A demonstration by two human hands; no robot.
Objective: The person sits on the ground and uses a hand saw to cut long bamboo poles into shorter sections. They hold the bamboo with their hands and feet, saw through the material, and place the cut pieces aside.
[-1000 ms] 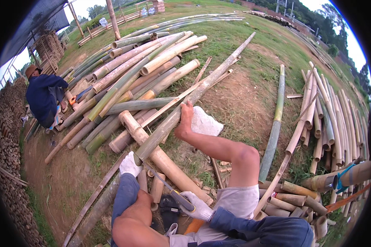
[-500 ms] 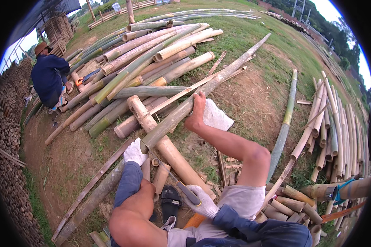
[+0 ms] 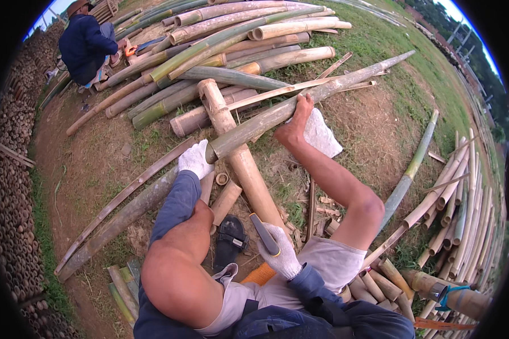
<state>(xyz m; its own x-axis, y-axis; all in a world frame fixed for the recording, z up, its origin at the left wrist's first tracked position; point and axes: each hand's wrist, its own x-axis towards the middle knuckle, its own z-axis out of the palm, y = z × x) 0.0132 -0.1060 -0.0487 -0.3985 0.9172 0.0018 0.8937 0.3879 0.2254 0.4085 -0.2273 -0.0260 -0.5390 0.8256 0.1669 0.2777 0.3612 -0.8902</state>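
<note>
My left hand (image 3: 196,159), in a white knit glove, is closed at the near cut end of a long greenish-grey bamboo pole (image 3: 260,124). Its fingers are partly hidden. The pole rests across a thick pale bamboo log (image 3: 232,135) and slants up to the right. My bare foot (image 3: 297,124) presses on it farther along. In my right hand (image 3: 280,254), also gloved, is a hand tool (image 3: 263,233) with a grey and yellow handle, held above my lap near the log's lower end. Its blade is hard to make out, and the tool is apart from the pole.
A large bamboo pile (image 3: 249,48) lies ahead. At far left a person in dark clothes (image 3: 85,48) crouches beside an orange-handled saw (image 3: 131,50). Stacked bamboo (image 3: 11,198) lines the left, and more poles (image 3: 458,192) lean at right. A pale stone (image 3: 319,135) sits behind my foot.
The view has tipped, so the scene sits higher and farther right. The tool's handle stands more upright; its thin blade, visible before, is now hard to see. My left hand stays at the pole's end.
</note>
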